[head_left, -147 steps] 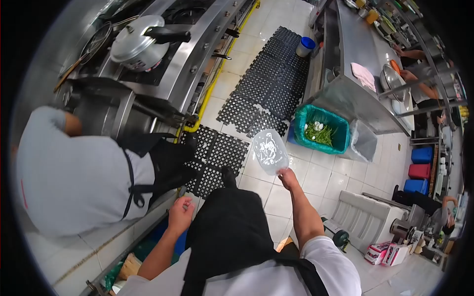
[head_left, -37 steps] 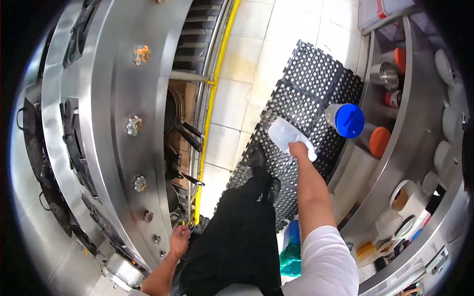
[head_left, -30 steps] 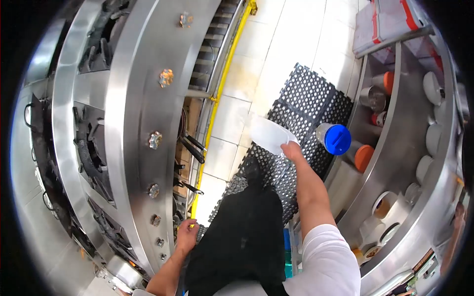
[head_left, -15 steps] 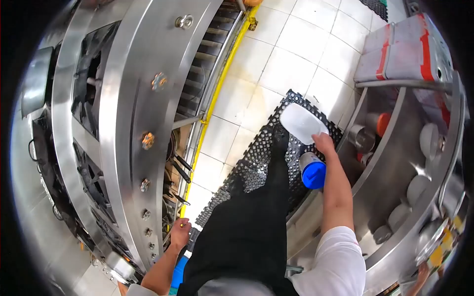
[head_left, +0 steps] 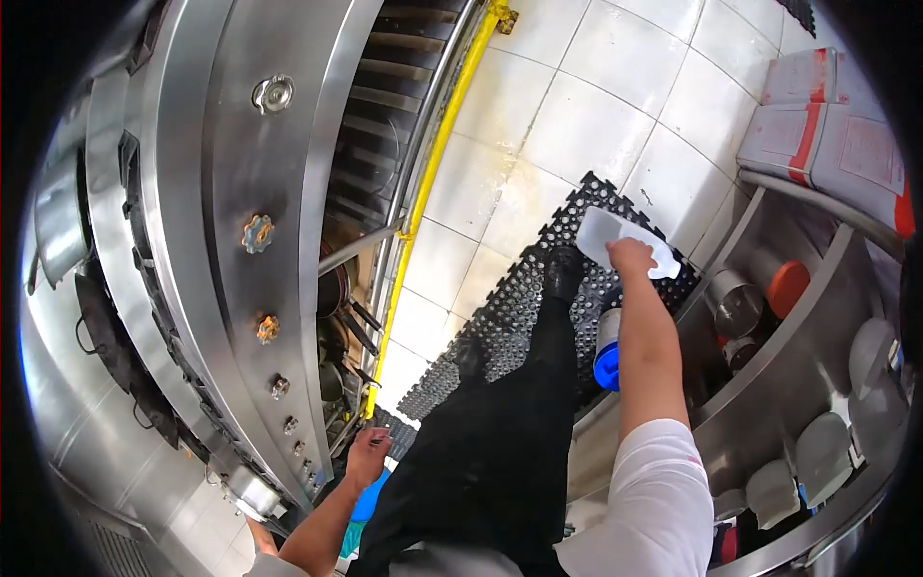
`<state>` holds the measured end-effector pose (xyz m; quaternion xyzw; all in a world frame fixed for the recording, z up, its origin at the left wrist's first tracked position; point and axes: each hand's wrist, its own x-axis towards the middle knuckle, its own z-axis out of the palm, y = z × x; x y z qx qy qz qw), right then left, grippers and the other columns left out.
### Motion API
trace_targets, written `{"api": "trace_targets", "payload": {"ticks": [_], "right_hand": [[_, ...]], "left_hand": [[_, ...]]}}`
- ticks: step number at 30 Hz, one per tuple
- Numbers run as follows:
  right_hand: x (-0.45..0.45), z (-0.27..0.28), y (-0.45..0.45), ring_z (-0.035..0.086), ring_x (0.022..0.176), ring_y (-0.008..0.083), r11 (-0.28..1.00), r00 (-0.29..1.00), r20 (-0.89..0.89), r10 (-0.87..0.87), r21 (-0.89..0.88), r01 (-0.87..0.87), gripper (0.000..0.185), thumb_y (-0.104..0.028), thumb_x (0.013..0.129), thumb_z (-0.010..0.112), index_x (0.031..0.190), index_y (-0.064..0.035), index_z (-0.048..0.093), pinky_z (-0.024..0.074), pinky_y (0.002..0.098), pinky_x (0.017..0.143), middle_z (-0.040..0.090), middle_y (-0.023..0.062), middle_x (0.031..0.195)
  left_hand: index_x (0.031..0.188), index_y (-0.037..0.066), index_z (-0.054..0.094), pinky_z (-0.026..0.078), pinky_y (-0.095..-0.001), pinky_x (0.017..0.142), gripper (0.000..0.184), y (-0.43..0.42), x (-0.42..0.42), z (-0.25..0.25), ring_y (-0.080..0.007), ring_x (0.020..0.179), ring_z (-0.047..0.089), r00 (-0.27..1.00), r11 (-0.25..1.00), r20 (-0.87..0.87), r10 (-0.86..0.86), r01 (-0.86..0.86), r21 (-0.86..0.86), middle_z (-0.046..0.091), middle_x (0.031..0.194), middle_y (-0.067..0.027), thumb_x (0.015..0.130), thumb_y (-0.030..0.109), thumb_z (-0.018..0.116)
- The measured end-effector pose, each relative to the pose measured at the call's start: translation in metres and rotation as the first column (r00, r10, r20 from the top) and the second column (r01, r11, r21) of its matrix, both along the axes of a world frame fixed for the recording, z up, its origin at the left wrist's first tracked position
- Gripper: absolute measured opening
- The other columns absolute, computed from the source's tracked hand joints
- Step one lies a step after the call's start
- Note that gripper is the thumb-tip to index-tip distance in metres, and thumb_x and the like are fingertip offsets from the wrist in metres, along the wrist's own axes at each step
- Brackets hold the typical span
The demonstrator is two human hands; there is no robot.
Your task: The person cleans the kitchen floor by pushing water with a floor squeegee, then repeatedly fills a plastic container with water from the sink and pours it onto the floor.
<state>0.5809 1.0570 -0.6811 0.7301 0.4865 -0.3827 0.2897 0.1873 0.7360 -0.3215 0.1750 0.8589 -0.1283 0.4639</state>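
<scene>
My right hand [head_left: 632, 258] is closed around the upper side of a translucent white plastic jug [head_left: 600, 231]. The jug is tilted low over the black perforated rubber mat [head_left: 500, 332], its neck toward the lower right. Just below my right forearm, and partly hidden by it, a tub with a blue lid [head_left: 607, 367] is on the mat side. My left hand [head_left: 368, 458] hangs by the stove's lower front with its fingers curled. Something small and pale shows at those fingertips, too small to make out.
A steel stove with several knobs [head_left: 258, 234] and a yellow pipe [head_left: 442, 154] runs along the left. Pans [head_left: 336, 288] sit on its lower shelf. At right are a steel shelf with bowls [head_left: 824, 457], pots [head_left: 735, 303] and boxes with red tape [head_left: 784, 135].
My right hand has shifted from the jug's end onto its side, and the jug has turned and moved slightly right. My left hand has moved slightly down and right. The view has shifted.
</scene>
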Motion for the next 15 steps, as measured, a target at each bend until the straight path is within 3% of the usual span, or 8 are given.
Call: {"api": "trace_targets", "payload": {"ticks": [4,5,6,8,9,11,15], "right_hand": [[-0.017,-0.025,-0.006,0.046,0.112,0.0367,0.996,0.993,-0.082,0.089,0.021,-0.088,0.042,-0.038,0.079,0.052,0.106,-0.0087,0.064,0.034,0.0638,0.088,0.055,0.0154,0.116],[-0.018,-0.029,-0.008,0.048,0.109,0.0377,0.992,0.988,-0.095,0.12,0.051,-0.115,0.043,-0.036,0.078,0.052,0.106,-0.0054,0.063,0.0373,0.0567,0.09,0.058,0.0165,0.111],[-0.015,-0.041,-0.008,0.048,0.109,0.0377,0.992,0.988,-0.098,0.119,0.053,-0.114,0.043,-0.036,0.078,0.052,0.106,-0.0054,0.063,0.0373,0.0567,0.09,0.058,0.0165,0.111],[-0.001,-0.073,-0.014,0.053,0.102,0.0398,0.925,0.871,-0.312,0.379,0.095,-0.369,0.045,-0.034,0.077,0.052,0.104,-0.0001,0.062,0.0428,0.0464,0.089,0.06,0.0215,0.105],[0.001,-0.062,-0.008,0.053,0.102,0.0398,0.925,0.871,-0.312,0.379,0.096,-0.368,0.045,-0.034,0.077,0.052,0.104,-0.0001,0.062,0.0428,0.0464,0.089,0.06,0.0215,0.105],[0.006,-0.024,0.006,0.057,0.094,0.0413,0.994,0.919,-0.394,0.03,0.108,0.014,0.045,-0.033,0.075,0.052,0.099,0.0033,0.062,0.046,0.0403,0.084,0.06,0.0263,0.099],[0.051,-0.031,0.008,0.058,0.093,0.0397,0.985,0.843,-0.53,-0.088,0.081,0.154,0.045,-0.034,0.074,0.053,0.093,0.0054,0.062,0.0457,0.0427,0.082,0.06,0.0281,0.097]], "left_hand": [[0.105,0.004,0.061,0.048,-0.0323,0.075,0.031,0.017,0.008,0.007,-0.0218,0.081,0.06,0.999,0.999,0.016,-0.033,0.033,-0.015,0.06,0.103,-0.0129,0.079,0.021,0.061],[0.104,0.004,0.061,0.048,-0.0321,0.075,0.031,0.021,0.009,0.007,-0.022,0.081,0.06,1.0,0.999,0.011,-0.018,0.018,-0.026,0.061,0.103,-0.0131,0.079,0.022,0.061],[0.104,0.004,0.061,0.048,-0.0321,0.075,0.031,0.025,0.01,0.008,-0.022,0.081,0.06,1.0,1.0,0.009,-0.02,0.02,-0.024,0.061,0.103,-0.0131,0.079,0.022,0.061],[0.104,0.003,0.061,0.048,-0.0324,0.074,0.031,0.032,0.01,0.008,-0.0225,0.081,0.06,1.0,1.0,0.0,-0.025,0.025,-0.012,0.061,0.102,-0.0128,0.079,0.021,0.062],[0.104,0.003,0.061,0.048,-0.0324,0.074,0.031,0.029,0.007,0.005,-0.0225,0.081,0.06,1.0,1.0,0.0,-0.026,0.026,-0.011,0.061,0.102,-0.0128,0.079,0.021,0.062],[0.103,0.003,0.061,0.048,-0.0323,0.073,0.03,0.021,-0.002,-0.003,-0.0216,0.08,0.06,0.999,0.999,0.004,-0.04,0.04,-0.001,0.062,0.099,-0.0118,0.078,0.021,0.062],[0.102,0.003,0.061,0.048,-0.0318,0.072,0.03,0.039,0.004,-0.005,-0.0202,0.078,0.06,0.999,0.999,0.015,-0.042,0.042,0.016,0.062,0.096,-0.0113,0.078,0.02,0.062]]}}
